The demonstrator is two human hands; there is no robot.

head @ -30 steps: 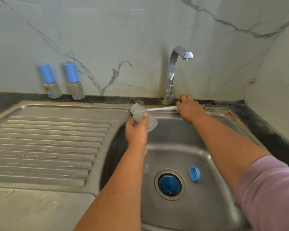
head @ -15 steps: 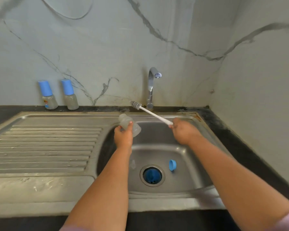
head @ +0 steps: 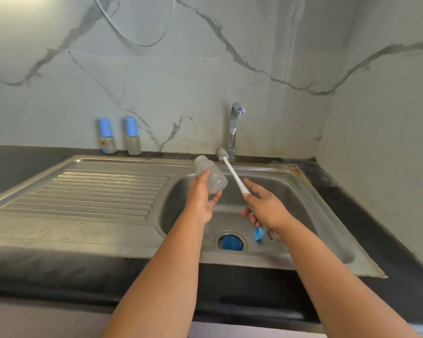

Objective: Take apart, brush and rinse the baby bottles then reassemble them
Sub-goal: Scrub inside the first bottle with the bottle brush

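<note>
My left hand (head: 203, 201) grips a clear, uncapped baby bottle (head: 210, 177) over the sink basin, its neck tilted up and to the left. My right hand (head: 266, 208) holds the white handle of a bottle brush (head: 232, 172), whose bristled head points up and left, just right of the bottle's neck and outside it. A blue bottle ring (head: 258, 233) lies on the basin floor beside the drain (head: 230, 242), which has a blue piece in it. Two more baby bottles with blue caps (head: 107, 136) (head: 132, 137) stand upright against the back wall.
The steel sink (head: 300, 191) has a ribbed draining board (head: 103, 193) on its left. A chrome tap (head: 235, 129) rises behind the basin, with no water running. A dark counter (head: 366, 203) surrounds the sink, and marble walls close in at the back and right.
My right hand picked the brush up from the sink's back rim and carried its head toward the bottle's neck. The camera pulled back and tilted up.
</note>
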